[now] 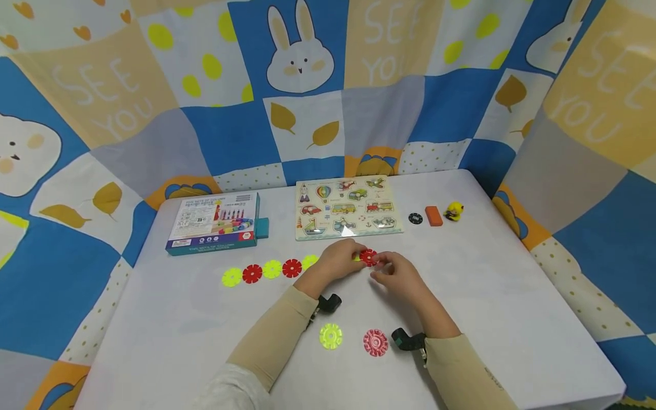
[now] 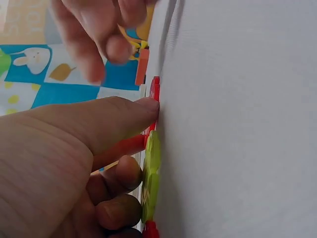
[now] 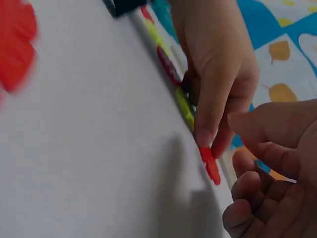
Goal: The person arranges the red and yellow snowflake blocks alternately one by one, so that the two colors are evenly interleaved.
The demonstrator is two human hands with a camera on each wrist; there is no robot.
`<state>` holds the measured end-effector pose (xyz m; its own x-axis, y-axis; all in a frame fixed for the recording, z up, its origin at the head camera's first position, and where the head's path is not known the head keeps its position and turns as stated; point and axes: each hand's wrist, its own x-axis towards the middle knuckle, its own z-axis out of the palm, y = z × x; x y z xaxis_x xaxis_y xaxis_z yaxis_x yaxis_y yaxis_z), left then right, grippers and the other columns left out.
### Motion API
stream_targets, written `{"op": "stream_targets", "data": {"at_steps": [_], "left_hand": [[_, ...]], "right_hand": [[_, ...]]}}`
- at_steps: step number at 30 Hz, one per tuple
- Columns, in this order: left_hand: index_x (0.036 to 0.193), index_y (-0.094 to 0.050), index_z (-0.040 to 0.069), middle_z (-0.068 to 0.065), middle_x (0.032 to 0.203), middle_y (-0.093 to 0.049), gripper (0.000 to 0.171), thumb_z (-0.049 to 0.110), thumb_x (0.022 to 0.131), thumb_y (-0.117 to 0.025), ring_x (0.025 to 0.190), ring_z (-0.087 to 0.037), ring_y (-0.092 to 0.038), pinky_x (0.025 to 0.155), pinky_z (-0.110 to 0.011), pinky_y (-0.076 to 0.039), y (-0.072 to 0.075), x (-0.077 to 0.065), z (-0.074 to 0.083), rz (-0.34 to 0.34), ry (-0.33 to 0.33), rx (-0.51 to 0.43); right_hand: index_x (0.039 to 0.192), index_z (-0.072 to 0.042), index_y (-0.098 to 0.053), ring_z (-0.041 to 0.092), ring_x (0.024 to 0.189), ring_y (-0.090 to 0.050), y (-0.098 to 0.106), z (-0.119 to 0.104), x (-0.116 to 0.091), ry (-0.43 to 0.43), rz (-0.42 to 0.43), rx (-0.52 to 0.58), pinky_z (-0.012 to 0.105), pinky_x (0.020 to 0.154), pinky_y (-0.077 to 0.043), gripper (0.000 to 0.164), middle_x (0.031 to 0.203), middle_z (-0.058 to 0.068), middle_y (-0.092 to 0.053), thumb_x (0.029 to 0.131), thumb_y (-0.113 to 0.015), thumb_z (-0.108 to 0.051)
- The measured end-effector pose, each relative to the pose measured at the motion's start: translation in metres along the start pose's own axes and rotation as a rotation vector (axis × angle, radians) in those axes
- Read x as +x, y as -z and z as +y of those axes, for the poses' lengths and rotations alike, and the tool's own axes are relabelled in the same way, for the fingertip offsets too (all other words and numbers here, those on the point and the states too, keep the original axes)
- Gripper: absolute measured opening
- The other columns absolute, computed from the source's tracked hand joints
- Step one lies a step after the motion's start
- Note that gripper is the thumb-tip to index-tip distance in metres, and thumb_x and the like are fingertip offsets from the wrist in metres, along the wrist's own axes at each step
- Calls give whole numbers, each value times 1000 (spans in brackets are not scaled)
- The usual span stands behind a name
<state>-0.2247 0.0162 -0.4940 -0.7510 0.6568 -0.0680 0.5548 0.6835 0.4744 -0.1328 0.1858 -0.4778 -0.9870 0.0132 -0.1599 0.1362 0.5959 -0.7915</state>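
Note:
My left hand (image 1: 338, 261) pinches a red notched plastic disc (image 1: 368, 257) between thumb and index finger. That disc is the right end of a row of alternating yellow-green and red discs, set edge to edge. In the left wrist view, a yellow-green disc (image 2: 151, 181) adjoins the red one, beside the curled lower fingers. Farther left along the row lie a red disc (image 1: 292, 268) and a yellow-green disc (image 1: 232, 277). My right hand (image 1: 402, 279) hovers just right of the pinched disc, fingers loosely bent, with a gap showing in the right wrist view.
Nearer me lie a loose yellow-green disc (image 1: 330, 336) and a pinkish-red disc (image 1: 376, 343). Behind the row stand a picture puzzle board (image 1: 348, 208) and a boxed set (image 1: 212, 223). A black round chip (image 1: 415, 218), an orange block (image 1: 433, 216) and a yellow figurine (image 1: 454, 211) sit back right.

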Motion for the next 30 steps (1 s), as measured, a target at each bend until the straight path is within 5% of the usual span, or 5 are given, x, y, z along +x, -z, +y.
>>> {"op": "stream_targets", "data": {"at_steps": [12, 18, 23, 30], "left_hand": [[126, -62, 20, 7, 83, -53, 44, 37, 86, -68, 74, -11, -47, 62, -26, -37, 0, 0, 0, -6, 16, -11], [126, -62, 21, 4, 80, -50, 43, 37, 86, -67, 72, -11, -45, 60, -26, -35, 0, 0, -2, -9, 30, -21], [126, -62, 21, 5, 79, -51, 44, 36, 86, -67, 71, -11, -45, 60, -26, -35, 0, 0, -2, -14, 36, -37], [125, -63, 21, 4, 78, -50, 43, 36, 85, -68, 70, -11, -45, 58, -25, -35, -2, 1, -2, 0, 20, -30]], "right_hand": [[105, -14, -65, 13, 65, -49, -29, -16, -65, 211, -210, 47, 24, 56, -44, 28, 87, 2, -58, 80, -76, -21], [99, -16, -65, 6, 68, -48, -58, -26, -79, 371, -272, -175, 23, 62, -42, 31, 80, -6, -54, 75, -79, -29], [100, -16, -65, 3, 67, -45, -75, -36, -83, 318, -255, -361, 23, 58, -40, 42, 76, -13, -49, 68, -83, -36], [89, -18, -60, 6, 70, -49, -79, -44, -81, 223, -270, -362, 27, 63, -44, 39, 78, -12, -53, 64, -85, -35]]}}
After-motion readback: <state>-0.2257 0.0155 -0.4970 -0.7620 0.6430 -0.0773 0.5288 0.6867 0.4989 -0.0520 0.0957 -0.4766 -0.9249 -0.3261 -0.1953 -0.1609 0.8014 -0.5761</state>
